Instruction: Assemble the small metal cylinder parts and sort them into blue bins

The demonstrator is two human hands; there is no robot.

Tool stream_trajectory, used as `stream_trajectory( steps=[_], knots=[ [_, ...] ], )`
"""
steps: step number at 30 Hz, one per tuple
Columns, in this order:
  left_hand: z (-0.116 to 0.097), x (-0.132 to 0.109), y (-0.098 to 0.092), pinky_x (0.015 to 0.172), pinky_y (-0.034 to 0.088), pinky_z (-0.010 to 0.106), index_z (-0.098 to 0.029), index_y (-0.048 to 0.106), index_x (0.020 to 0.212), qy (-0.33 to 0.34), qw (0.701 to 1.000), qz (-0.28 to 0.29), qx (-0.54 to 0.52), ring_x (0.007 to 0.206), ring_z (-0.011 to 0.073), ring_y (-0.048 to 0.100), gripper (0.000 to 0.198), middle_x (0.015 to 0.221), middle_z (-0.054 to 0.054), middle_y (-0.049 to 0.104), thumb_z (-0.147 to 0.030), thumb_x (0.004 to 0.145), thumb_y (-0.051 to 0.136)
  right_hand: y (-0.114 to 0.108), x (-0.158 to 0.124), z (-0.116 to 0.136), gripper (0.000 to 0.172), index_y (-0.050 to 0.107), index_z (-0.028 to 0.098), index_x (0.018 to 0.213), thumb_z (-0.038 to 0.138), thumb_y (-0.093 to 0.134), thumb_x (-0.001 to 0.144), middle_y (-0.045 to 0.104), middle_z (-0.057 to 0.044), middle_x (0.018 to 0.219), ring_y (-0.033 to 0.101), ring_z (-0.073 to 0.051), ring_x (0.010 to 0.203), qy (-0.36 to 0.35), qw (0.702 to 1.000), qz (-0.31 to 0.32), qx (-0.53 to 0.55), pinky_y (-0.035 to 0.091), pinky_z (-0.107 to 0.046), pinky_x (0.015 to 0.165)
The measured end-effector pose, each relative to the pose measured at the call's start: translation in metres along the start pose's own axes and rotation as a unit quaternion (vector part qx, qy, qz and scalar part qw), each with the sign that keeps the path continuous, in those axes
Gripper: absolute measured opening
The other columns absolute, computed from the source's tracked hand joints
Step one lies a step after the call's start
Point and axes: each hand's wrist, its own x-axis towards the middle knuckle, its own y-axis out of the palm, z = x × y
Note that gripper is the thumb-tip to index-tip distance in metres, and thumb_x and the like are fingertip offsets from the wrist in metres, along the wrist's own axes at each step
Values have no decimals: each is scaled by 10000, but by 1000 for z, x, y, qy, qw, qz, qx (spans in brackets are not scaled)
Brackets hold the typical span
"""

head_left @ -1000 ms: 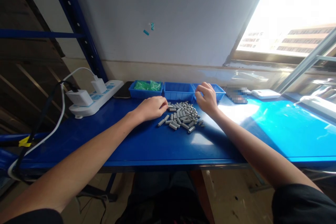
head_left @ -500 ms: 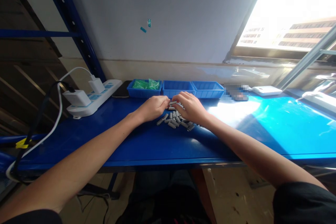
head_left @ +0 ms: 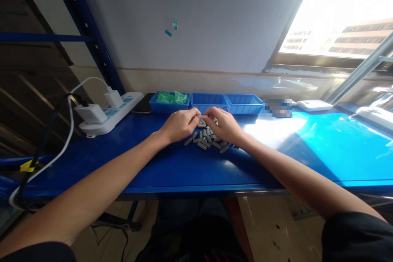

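Several small grey metal cylinders [head_left: 206, 142] lie in a loose pile on the blue table [head_left: 184, 172]. Just left of the pile's far end, my left hand [head_left: 182, 124] is closed, thumb and fingers pinched together. Opposite it, my right hand [head_left: 224, 123] is also closed, its fingertips almost meeting those of my left hand. A small pale piece shows between the two sets of fingertips, too small to name. Some silvery pieces are partly visible under the right palm.
Behind my hands stand a blue bin [head_left: 169, 108] with green bags and two more blue bins [head_left: 209, 102]. A power strip [head_left: 100, 131] with plugs is at left, beside a dark phone [head_left: 143, 104]. A white device [head_left: 315, 105] lies at right.
My fingertips have come closer together over the pile, and my left thumb has shifted. The cylinder seen between my hands earlier is now mostly hidden by the fingers.
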Motion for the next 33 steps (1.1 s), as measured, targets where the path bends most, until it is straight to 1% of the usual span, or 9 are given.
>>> stream_trajectory(
  steps=[3,8,14,16,21,24,27,29,33],
  knots=[
    [2,0,-1,647,418,251,-200,559,815,-7,1000,-4,-2,718,169,610,314,768,29,648,-357,959,329,-1,-2,2,247,515,195,1073,325,566,869,618,-30,817,575,-183,757,-11,1000,6,23,421,-283,688],
    [4,0,-1,635,416,249,-195,561,779,0,1000,14,-2,697,169,600,363,727,28,635,-372,966,305,-2,-1,4,116,553,195,965,281,525,893,623,-49,834,572,-178,767,-36,999,-9,21,429,-285,705],
    [0,-1,0,591,405,226,-200,563,1067,13,999,-12,-44,664,145,587,299,739,3,635,-431,924,440,-3,1,4,272,577,183,802,298,387,959,608,-66,755,551,-183,736,-23,999,-13,-19,416,-290,691],
    [0,-1,1,582,404,217,-201,555,1089,23,998,-12,-50,643,132,578,320,731,-4,630,-452,904,480,-2,1,2,296,571,186,783,299,367,967,598,-61,732,546,-182,723,-25,999,-12,-23,412,-289,689],
    [0,-1,3,571,401,210,-201,565,1043,39,998,-3,-40,657,135,595,309,738,-7,645,-447,858,554,1,2,1,313,543,192,762,308,344,974,596,-58,721,536,-174,686,-19,999,-32,-18,398,-287,657],
    [0,-1,2,560,389,212,-196,576,1000,33,999,-9,-27,665,142,598,258,738,0,649,-418,883,516,-1,2,2,288,546,191,783,308,360,969,599,-50,720,543,-169,682,-15,999,-35,1,393,-283,646],
    [0,0,1,593,402,226,-190,586,973,26,999,-24,-19,671,148,593,242,741,9,643,-373,928,434,-3,0,3,173,555,182,995,320,479,924,596,-27,752,561,-164,703,-6,999,-35,32,407,-268,643],
    [1,0,0,632,415,237,-184,591,926,24,999,-29,-19,692,153,597,263,755,19,642,-348,948,387,-4,0,4,275,520,180,1113,306,565,873,588,-18,781,565,-163,719,-17,998,-36,38,421,-265,649],
    [3,0,-1,667,424,245,-175,572,797,34,999,-9,-17,706,154,598,326,729,23,627,-314,964,329,-4,-1,4,146,557,197,1013,251,553,877,592,-35,825,562,-166,764,-65,997,-46,25,436,-276,700]
  ],
)
